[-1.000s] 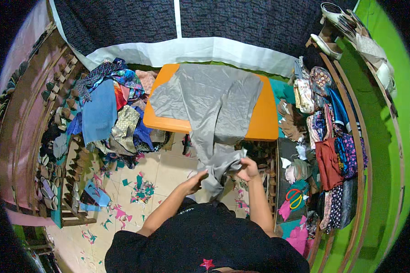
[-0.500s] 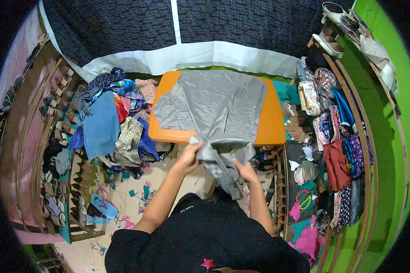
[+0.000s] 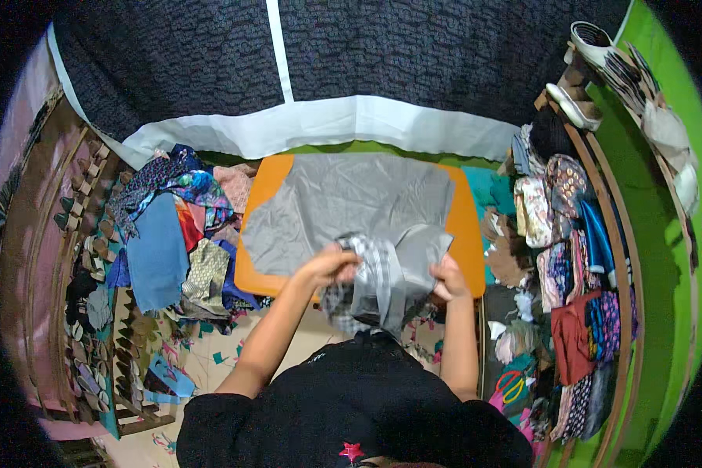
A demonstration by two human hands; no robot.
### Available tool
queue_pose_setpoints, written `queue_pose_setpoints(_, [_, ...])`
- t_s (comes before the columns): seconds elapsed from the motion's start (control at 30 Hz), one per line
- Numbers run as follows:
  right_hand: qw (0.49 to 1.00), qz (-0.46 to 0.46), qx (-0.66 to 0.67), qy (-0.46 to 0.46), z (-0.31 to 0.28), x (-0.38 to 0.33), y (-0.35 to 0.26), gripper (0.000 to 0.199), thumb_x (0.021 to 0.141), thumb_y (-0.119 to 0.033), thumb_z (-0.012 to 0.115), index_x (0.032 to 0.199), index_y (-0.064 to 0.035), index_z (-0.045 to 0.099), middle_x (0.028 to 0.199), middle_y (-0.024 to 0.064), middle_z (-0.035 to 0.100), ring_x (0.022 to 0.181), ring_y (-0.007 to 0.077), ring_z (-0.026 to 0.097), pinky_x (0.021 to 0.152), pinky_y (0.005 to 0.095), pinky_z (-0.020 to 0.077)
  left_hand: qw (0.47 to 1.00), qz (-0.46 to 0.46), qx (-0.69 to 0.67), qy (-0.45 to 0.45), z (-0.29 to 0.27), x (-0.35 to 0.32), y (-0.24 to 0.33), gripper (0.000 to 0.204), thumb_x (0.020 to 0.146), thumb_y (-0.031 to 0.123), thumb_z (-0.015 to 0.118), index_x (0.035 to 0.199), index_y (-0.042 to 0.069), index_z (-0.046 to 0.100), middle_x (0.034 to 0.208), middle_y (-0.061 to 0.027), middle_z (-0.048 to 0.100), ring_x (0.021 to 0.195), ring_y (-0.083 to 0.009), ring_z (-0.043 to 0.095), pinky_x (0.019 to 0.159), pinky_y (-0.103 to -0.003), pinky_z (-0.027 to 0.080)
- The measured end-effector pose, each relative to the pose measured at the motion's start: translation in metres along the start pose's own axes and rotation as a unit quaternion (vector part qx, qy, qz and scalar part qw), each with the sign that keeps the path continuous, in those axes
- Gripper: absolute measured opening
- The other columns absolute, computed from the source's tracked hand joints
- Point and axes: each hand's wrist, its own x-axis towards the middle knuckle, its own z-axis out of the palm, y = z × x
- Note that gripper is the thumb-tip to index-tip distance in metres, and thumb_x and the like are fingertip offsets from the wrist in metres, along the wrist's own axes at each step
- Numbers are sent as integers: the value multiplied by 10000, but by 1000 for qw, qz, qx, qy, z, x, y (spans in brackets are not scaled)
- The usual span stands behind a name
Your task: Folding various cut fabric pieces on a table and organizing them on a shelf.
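A shiny grey fabric point(image 3: 359, 191) with creases lies spread over an orange tabletop point(image 3: 466, 242). Its near end is bunched up in front of my body, where a black-and-white checked part point(image 3: 373, 261) shows among the grey folds, blurred by motion. At the left of this bunch, my left hand point(image 3: 331, 267) has its fingers curled closed on the cloth. On the other side my right hand point(image 3: 449, 279) pinches the grey edge. The lower folds hang past the table's near edge.
Left of the table is a heap of mixed fabrics, with a blue cloth point(image 3: 157, 253) on top. At right are folded cloths, a dark red one point(image 3: 573, 334) among them, and red-and-yellow scissors point(image 3: 511, 386). Wooden racks of shoe forms point(image 3: 129, 359) stand at left. Scraps litter the floor.
Both hands have moved a little farther apart and lifted the near end of the fabric over the table's edge. More of its checked side shows. The view has shifted slightly.
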Motion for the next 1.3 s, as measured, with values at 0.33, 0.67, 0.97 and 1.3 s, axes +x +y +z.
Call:
queue_pose_setpoints(0.33, [961,75,-82,254,-121,151,11,135,800,-184,412,872,-73,435,847,88,454,792,255,525,654,370,470,938,61,54,337,-52,130,47,345,795,165,495,1075,-25,424,962,-91,540,817,-210,551,684,-295,458])
queue_pose_setpoints(0.67, [629,47,-751,194,-73,107,88,253,660,-109,579,864,29,519,824,231,497,737,357,512,652,396,433,666,301,603,320,-60,145,32,373,615,-41,514,976,50,526,988,-121,522,924,-303,470,815,-368,378])
queue_pose_setpoints(0.97, [942,14,-307,134,-9,86,20,163,801,-80,473,932,16,461,800,62,464,766,124,472,687,272,393,539,295,787,42,2,168,70,488,567,66,640,1033,131,508,1238,-54,398,1163,-291,325,952,-490,218])
queue_pose_setpoints(1.3, [842,-174,-502,96,19,118,-19,467,652,0,490,1109,-86,456,1188,99,388,1106,240,367,869,349,329,787,438,434,-33,29,84,100,322,623,134,622,564,48,317,812,-113,596,693,-181,553,605,-265,412])
